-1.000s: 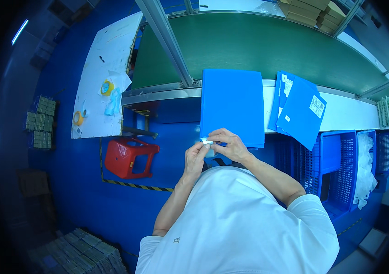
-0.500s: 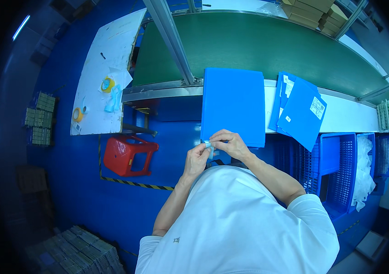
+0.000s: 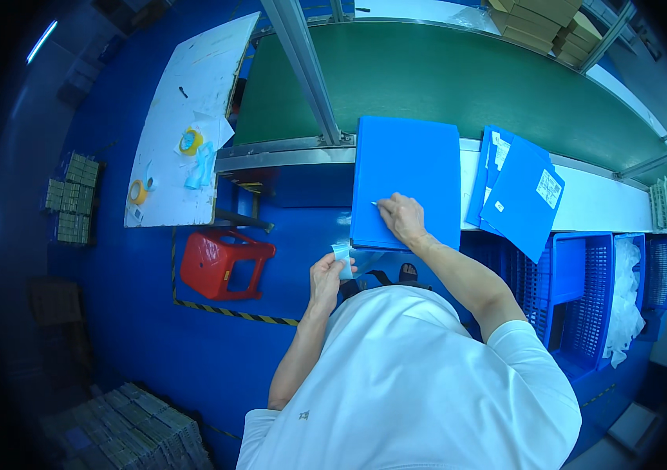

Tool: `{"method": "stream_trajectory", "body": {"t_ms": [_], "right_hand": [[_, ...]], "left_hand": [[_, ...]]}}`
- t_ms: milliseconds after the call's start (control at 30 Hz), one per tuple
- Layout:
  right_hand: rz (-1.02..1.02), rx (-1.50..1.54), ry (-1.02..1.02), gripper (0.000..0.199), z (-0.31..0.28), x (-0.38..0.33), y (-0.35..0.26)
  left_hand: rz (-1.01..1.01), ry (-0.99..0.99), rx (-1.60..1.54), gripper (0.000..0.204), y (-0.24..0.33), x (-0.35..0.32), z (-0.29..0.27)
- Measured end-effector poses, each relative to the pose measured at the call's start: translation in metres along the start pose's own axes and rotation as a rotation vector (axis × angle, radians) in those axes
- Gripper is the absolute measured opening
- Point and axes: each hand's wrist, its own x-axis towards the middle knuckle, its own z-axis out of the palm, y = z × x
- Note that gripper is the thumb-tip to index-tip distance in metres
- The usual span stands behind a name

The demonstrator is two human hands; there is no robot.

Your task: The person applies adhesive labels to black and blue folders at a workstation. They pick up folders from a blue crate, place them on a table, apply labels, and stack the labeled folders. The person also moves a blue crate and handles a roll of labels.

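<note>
A large bright-blue stack of flat sheets [image 3: 405, 157] lies on the white bench ledge in front of me. Over its lower half is my right hand [image 3: 402, 219], fingers closed, with a small whitish bit poking out at the fingertips; its kind is too small to tell. My left hand [image 3: 324, 282] stays low, left of the stack's near corner, pinching a light-blue strip [image 3: 342, 258] that looks thin and bendy. To the right, several blue sheets with white labels [image 3: 523, 192] lie fanned out, overhanging the ledge.
Behind the ledge runs a green conveyor belt [image 3: 443, 74] with a metal post [image 3: 302, 66]. A white table [image 3: 184, 70] at left bears tape rolls [image 3: 191, 142] and light-blue scraps [image 3: 202, 166]. A red stool [image 3: 220, 266] stands below it. Blue crates [image 3: 584, 298] stand at right.
My hands have come apart. The right has moved up onto the blue stack with the small whitish bit; the left has dropped slightly, keeping the light-blue strip.
</note>
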Motion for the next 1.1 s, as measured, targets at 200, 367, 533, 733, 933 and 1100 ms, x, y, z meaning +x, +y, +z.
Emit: {"method": "stream_trajectory", "body": {"t_ms": [200, 367, 533, 733, 933, 1100], "right_hand": [[-0.162, -0.003, -0.209, 0.019, -0.020, -0.029, -0.015], [-0.076, 0.083, -0.172, 0.029, -0.044, -0.041, 0.009], [0.618, -0.156, 0.325, 0.053, -0.067, -0.081, 0.075], [0.886, 0.190, 0.025, 0.051, -0.086, -0.102, 0.073], [0.936, 0.339, 0.243, 0.048, -0.097, -0.090, 0.051], [0.917, 0.874, 0.157, 0.041, -0.103, -0.087, 0.058]], "left_hand": [[-0.046, 0.066, -0.076, 0.022, -0.019, 0.017, 0.002], [0.004, 0.102, -0.049, 0.023, -0.025, 0.038, 0.012], [0.025, 0.044, -0.051, 0.023, -0.034, 0.050, 0.016], [0.006, -0.006, -0.028, 0.024, -0.030, 0.053, 0.017], [-0.041, 0.014, -0.131, 0.022, -0.029, 0.054, 0.013], [-0.034, 0.013, -0.219, 0.021, -0.029, 0.056, 0.014]]}}
